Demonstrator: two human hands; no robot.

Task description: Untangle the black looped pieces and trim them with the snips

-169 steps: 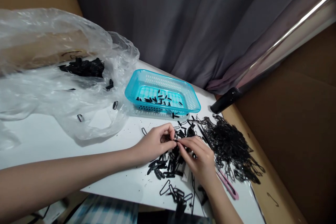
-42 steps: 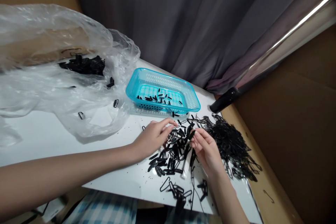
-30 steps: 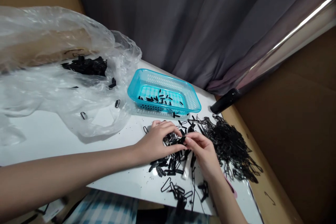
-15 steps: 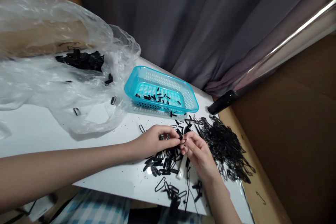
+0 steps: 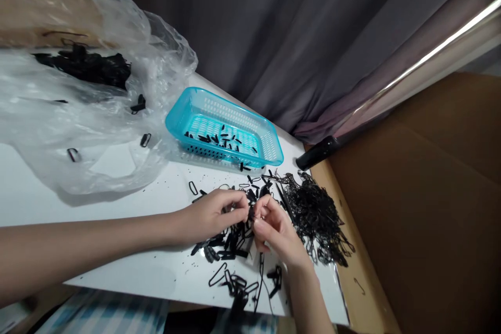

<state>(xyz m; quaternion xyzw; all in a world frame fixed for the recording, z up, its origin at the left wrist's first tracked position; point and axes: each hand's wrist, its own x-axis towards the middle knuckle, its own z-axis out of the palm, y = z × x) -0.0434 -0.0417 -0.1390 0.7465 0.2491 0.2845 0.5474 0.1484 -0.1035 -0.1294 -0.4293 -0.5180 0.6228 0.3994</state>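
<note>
My left hand [image 5: 221,214] is closed, thumb and fingers together, above small black pieces [image 5: 233,240] scattered on the white table. Close beside its fingertips, my right hand [image 5: 274,227] is closed too, with curled fingers and the thumb near the index finger. Whatever either hand pinches is too small or hidden to name. To the right lies a tangled heap of thin black loops [image 5: 317,214]. Behind the hands stands a blue plastic basket [image 5: 270,159] with several short black pieces in it.
A clear plastic bag [image 5: 117,130] holding a black bundle [image 5: 94,68] spreads over the left side. A black cylindrical object [image 5: 317,152] lies at the table's back edge. Cardboard [image 5: 422,188] stands at the right, and a dark curtain [image 5: 254,26] hangs behind.
The view has shifted, so the scene sits further left. My fingertips, which met around a small dark piece, are now slightly apart.
</note>
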